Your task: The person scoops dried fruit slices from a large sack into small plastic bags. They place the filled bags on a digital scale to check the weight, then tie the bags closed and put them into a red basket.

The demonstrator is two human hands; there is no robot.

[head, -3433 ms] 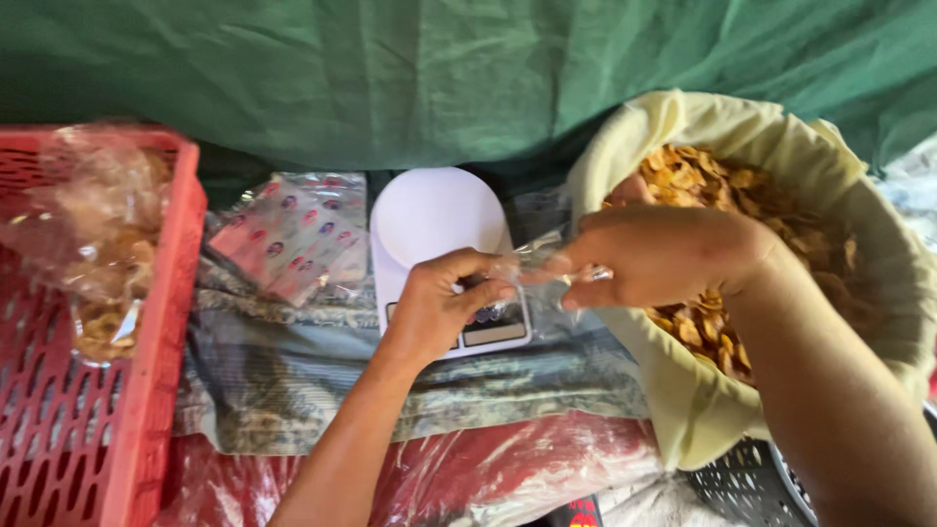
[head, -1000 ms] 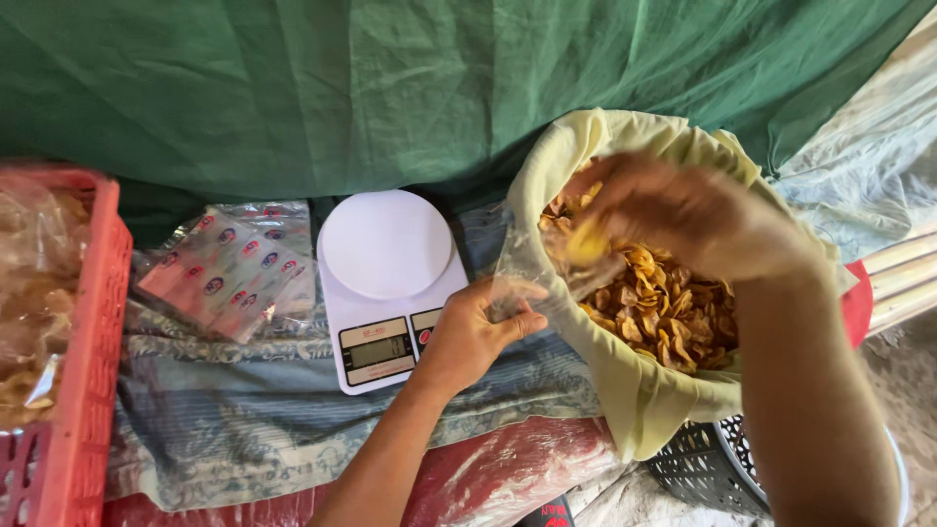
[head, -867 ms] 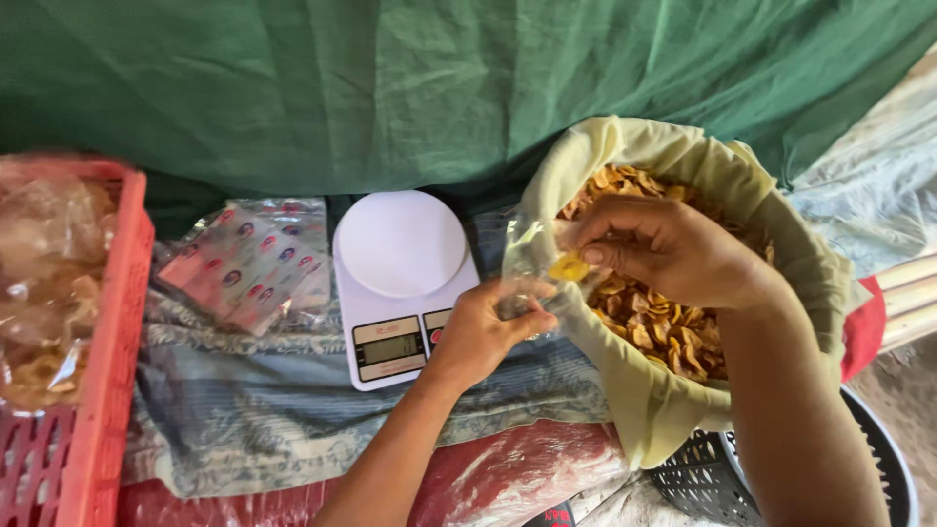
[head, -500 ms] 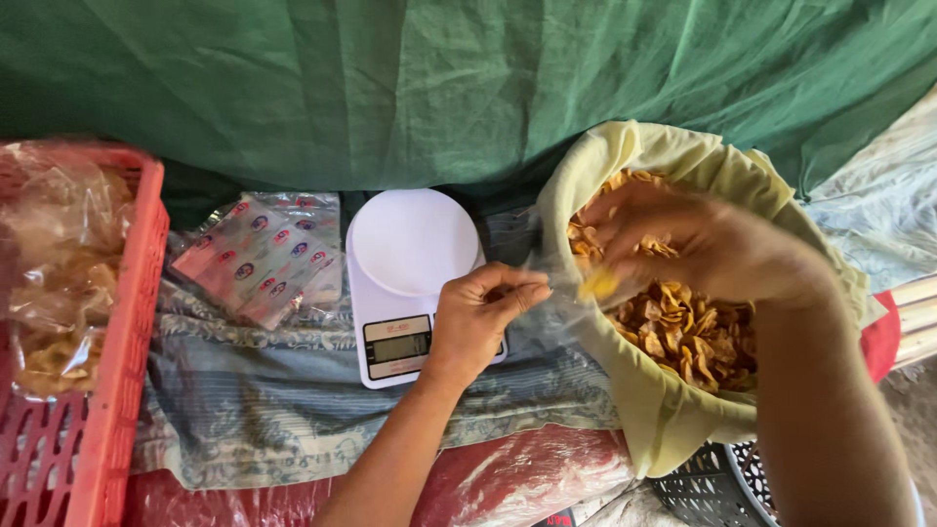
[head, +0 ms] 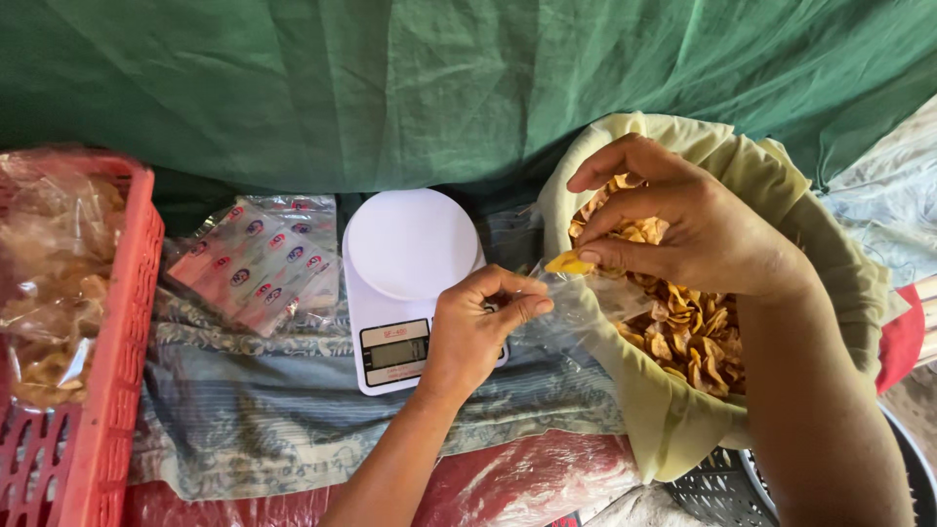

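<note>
Hands over patterned cloth, green tarp behind.

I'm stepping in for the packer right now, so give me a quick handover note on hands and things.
Left hand pinches the mouth of a clear plastic bag over the white kitchen scale.
Right hand carries yellow chips at the bag's opening.
Chips not yet in the bag.
Big cloth-lined sack of chips sits at right; the red crate at left holds filled bags.
Scale plate is bare.
</note>
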